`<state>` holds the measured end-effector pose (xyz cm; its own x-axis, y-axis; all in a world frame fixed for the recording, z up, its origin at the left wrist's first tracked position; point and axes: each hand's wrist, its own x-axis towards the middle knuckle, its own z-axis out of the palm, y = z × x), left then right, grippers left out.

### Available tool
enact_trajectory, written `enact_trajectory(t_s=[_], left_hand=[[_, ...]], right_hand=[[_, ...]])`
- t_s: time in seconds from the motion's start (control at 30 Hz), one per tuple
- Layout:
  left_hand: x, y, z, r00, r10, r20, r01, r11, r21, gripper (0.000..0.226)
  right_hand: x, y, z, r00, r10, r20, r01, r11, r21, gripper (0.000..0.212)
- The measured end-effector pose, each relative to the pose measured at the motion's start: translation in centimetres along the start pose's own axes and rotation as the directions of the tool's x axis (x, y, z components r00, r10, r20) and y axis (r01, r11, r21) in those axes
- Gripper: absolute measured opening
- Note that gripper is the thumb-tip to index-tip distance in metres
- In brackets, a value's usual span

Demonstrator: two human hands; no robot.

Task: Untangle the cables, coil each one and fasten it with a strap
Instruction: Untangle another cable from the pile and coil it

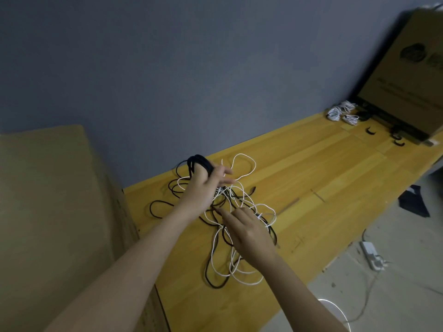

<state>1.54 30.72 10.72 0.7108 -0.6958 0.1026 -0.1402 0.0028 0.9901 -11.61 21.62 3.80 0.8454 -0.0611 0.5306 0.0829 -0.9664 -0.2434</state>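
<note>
Partway through, by the look of it.

Done so far: a cluster of white coiled bundles (341, 113) lies at the far right end of the wooden surface (311, 168), just beside the foot of a leaning cardboard box (402, 75). They look finished, though too small to tell if each is strapped. A few loose black straps (370, 131) lie near them, apparently unused.

In hand: left hand (208, 182) is raised above the tangle, a black cable coil (200, 164) looped over it at the thumb side, several turns already gathered. Fingers extend outward to the right, fairly straight; the thumb is hidden behind the loops, so the grip itself is unclear. Black cable (158, 208) trails down from this coil into the pile and out to the left.

Right hand (247, 230) is low over the pile, palm down, fingers slightly bent and reaching into the strands. Whether it pinches a strand I cannot tell; fingertips are lost among the cables.

Left to do: the tangle (235, 219) sits mid-surface, black and white cables (242, 164) still crossing each other in many loose loops. Judgement: the black cable needs freeing from the white, its coil finishing and strapping; then the white cable coiled and strapped as well. How many cables remain in the pile cannot be counted.

Nearby: a second cardboard box (52, 212) at left; a power strip (372, 256) on the floor at right.
</note>
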Motion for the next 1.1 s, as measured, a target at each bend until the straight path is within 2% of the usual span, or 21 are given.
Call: enact_trajectory(t_s=[0.07,0.13,0.2,0.27,0.33,0.43,0.53,0.57,0.67,0.8,0.87,0.9,0.97,1.0,1.03,1.1], left_hand=[[-0.6,-0.3,0.1,0.997,-0.008,0.074,-0.02,0.931,0.365,0.026],[-0.8,-0.4,0.2,0.992,-0.056,0.114,-0.029,0.776,0.63,0.032],[-0.9,-0.4,0.6,0.982,-0.113,0.149,-0.047,0.623,0.78,0.031],[-1.1,-0.1,1.1,0.964,-0.188,0.191,-0.053,0.566,0.823,0.03],[-1.2,0.2,1.0,0.934,-0.27,0.235,-0.015,0.625,0.781,0.027],[-1.1,0.3,0.4,0.895,-0.322,0.31,0.044,0.754,0.656,0.019],[-1.1,0.2,0.2,0.902,-0.26,0.344,0.041,0.846,0.531,0.014],[-1.0,0.3,0.3,0.91,-0.236,0.34,0.042,0.87,0.491,0.014],[-1.0,0.3,0.6,0.936,-0.194,0.294,0.049,0.898,0.436,0.015],[-0.7,0.3,0.3,0.988,-0.107,0.11,0.06,0.928,0.368,0.016],[-0.4,0.5,0.2,0.996,-0.075,0.039,0.057,0.939,0.338,0.017],[-0.4,0.6,0.1,0.998,-0.065,0.013,0.057,0.942,0.331,0.017],[-0.3,0.7,0.1,0.998,-0.043,-0.052,0.057,0.954,0.293,0.018],[-0.3,0.8,0.0,0.995,-0.031,-0.093,0.054,0.963,0.264,0.019],[-0.3,0.9,0.0,0.99,-0.016,-0.142,0.049,0.971,0.235,0.02],[-0.2,1.2,-0.2,0.963,0.022,-0.269,0.031,0.981,0.191,0.02]], right_hand=[[0.3,0.4,-1.1,0.996,0.017,-0.091,-0.011,0.998,0.065,0.029],[0.5,0.9,-2.2,0.963,0.244,-0.115,-0.207,0.942,0.263,0.025],[0.7,1.3,-2.8,0.889,0.455,0.043,-0.418,0.772,0.478,0.027],[0.6,1.5,-3.0,0.836,0.525,0.159,-0.506,0.625,0.594,0.037],[0.6,1.9,-3.2,0.773,0.608,0.183,-0.548,0.493,0.676,0.039],[-0.1,2.7,-3.4,0.691,0.664,0.287,-0.564,0.247,0.788,0.023],[-0.8,2.8,-3.1,0.672,0.609,0.422,-0.528,-0.007,0.849,0.047],[-1.1,2.7,-2.9,0.68,0.589,0.437,-0.517,-0.038,0.855,0.052],[-1.8,2.5,-2.7,0.713,0.558,0.424,-0.538,0.047,0.842,0.057],[-2.8,1.8,-3.1,0.769,0.515,0.379,-0.574,0.295,0.764,0.045],[-2.5,1.6,-2.9,0.777,0.546,0.312,-0.572,0.408,0.711,0.034],[-2.2,1.8,-2.7,0.758,0.605,0.245,-0.559,0.407,0.722,0.025],[-1.6,3.0,-2.7,0.632,0.766,0.117,-0.54,0.326,0.776,0.018],[-1.4,3.9,-2.9,0.565,0.823,0.067,-0.536,0.304,0.787,0.016],[-1.3,4.8,-3.1,0.526,0.85,0.027,-0.55,0.316,0.774,0.012],[-1.3,6.9,-3.8,0.541,0.841,0.008,-0.594,0.376,0.711,0.004]])
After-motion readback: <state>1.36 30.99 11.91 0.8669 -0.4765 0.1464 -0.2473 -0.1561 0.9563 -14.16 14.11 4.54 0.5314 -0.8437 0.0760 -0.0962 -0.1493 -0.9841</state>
